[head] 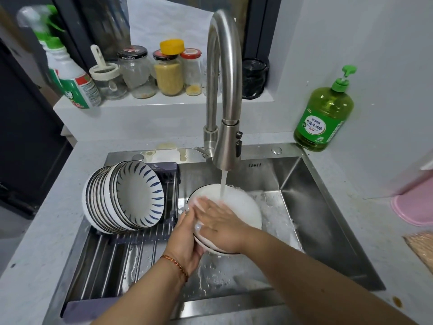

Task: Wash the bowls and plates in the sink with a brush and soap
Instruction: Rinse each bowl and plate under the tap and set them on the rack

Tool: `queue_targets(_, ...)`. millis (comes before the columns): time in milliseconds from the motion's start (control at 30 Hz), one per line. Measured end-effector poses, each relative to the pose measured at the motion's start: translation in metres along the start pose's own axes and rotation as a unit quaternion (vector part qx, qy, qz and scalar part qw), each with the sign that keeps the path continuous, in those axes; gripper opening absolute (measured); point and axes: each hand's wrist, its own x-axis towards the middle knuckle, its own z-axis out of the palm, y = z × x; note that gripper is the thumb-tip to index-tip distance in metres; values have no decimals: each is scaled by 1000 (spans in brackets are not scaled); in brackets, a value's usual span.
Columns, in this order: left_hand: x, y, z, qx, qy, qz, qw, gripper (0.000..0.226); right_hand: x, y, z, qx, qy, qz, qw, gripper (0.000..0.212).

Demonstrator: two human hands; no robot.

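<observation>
- A person stands at a stainless steel sink (pixel 316 207), seen from above through a head-worn camera, both bare forearms reaching in.
- The left hand (pixel 187 240), with a red-and-gold bracelet (pixel 175 266) on its wrist, grips the near-left rim of a white bowl (pixel 236 207), fingers curled round the edge from below.
- The right hand (pixel 218 216) lies flat inside that bowl, fingers straight and together, pressing on the wet inner surface just right of the left hand's fingertips.
- A stream of water (pixel 223 184) falls from the tall curved tap (pixel 225 90) into the bowl, just beyond the right hand's fingertips.
- The bowl is tilted towards the person; it appears to be more than one bowl nested, though the lower rims are partly hidden by the hands.
- To the left of the left hand, a row of bowls with blue dash patterns (pixel 126 198) stands on edge on a roll-up drying rack (pixel 112 254) laid across the sink.
- Well beyond and to the right of the right hand, a green pump bottle of dish soap (pixel 323 118) stands on the counter corner.
- No brush is visible in either hand or nearby.
- Judgement: this looks like the rinsing step, with the palm rubbing foam off under running water.
- Judgement: the next move probably calls for turning the bowl to rinse its outside, then carrying it left to the rack while keeping a firm hold, since the wet glaze is likely slippery.
</observation>
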Motion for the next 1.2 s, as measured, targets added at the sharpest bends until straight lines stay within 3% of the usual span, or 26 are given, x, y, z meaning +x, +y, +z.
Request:
queue_targets(200,0,-1,-3,-20,25,16,999,43,-3,28,-14,-86,11,51,995,64)
queue_targets(300,3,-4,1,-20,41,18,999,45,-9,30,-17,-154,45,42,986,81)
queue_targets(367,5,-4,2,-10,46,27,998,43,-15,35,-17,-169,60,59,982,80)
queue_targets(500,9,3,2,33,62,58,996,33,-41,48,-11,-91,63,101,989,67)
queue_targets(600,14,10,3,46,72,52,995,35,-63,50,-2,-20,92,51,994,72)
queue_targets(667,19,12,4,48,75,41,995,39,-74,52,6,-36,122,15,992,75)
queue_targets(733,22,13,8,49,76,29,995,40,-78,58,17,-89,184,-14,979,59)
queue_targets(900,29,10,24,55,84,1,995,40,-84,74,28,-28,249,-39,967,26)
queue_targets(1067,28,7,48,91,52,-20,994,35,-93,70,20,-46,277,-60,958,35)
queue_targets(1200,25,1,65,142,30,-19,989,27,-90,60,4,87,262,38,961,39)
